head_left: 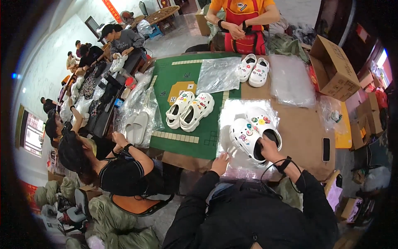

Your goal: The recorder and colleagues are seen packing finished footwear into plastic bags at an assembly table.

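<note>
A pair of white clogs with colourful charms lies on a clear plastic bag (227, 124) before me. My right hand (270, 150) reaches into the heel opening of the nearer clog (245, 136) and grips its edge. The other clog (260, 118) lies beside it, partly hidden behind. At the bag's near left corner rests my left hand (219, 164), its fingers extended on the edge and holding nothing that I can see. A second pair of white charm clogs (197, 111) stands on the green mat to the left, and a third pair (253, 70) stands farther off.
A green mat (166, 139) covers the table's left part. Flat plastic bags (292, 85), a phone (326, 149) and an open cardboard box (333, 68) are on the right. One co-worker (120, 162) sits at left near plain slippers (137, 128); another (244, 25) stands opposite.
</note>
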`<action>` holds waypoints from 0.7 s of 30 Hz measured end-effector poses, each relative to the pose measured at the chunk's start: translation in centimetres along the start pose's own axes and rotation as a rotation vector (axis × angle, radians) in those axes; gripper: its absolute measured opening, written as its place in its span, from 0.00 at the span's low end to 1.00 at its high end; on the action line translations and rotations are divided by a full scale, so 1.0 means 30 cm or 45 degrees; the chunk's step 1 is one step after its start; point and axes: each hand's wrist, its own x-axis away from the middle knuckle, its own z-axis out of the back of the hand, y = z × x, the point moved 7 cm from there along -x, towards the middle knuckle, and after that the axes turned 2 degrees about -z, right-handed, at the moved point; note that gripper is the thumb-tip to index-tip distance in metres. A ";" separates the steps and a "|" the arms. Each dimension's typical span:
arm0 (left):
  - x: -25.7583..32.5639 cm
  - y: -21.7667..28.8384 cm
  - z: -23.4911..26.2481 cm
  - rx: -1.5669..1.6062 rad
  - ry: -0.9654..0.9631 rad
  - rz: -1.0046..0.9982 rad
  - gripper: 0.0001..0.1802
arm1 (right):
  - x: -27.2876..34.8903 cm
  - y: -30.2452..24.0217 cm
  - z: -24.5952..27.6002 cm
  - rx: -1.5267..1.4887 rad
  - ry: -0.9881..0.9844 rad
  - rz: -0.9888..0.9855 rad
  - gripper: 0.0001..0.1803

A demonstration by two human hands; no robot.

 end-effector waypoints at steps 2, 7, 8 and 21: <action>-0.006 0.015 0.037 0.006 -0.015 -0.017 0.28 | 0.004 0.021 -0.006 0.029 0.000 0.001 0.16; 0.008 0.007 0.108 0.149 0.087 -0.009 0.30 | 0.012 -0.002 -0.040 0.061 -0.275 0.052 0.21; 0.016 0.001 0.116 0.133 0.139 -0.015 0.30 | 0.018 -0.013 -0.050 0.075 -0.205 0.153 0.18; 0.078 0.026 0.122 0.076 0.200 0.100 0.29 | 0.059 0.006 -0.159 0.282 -0.256 0.333 0.22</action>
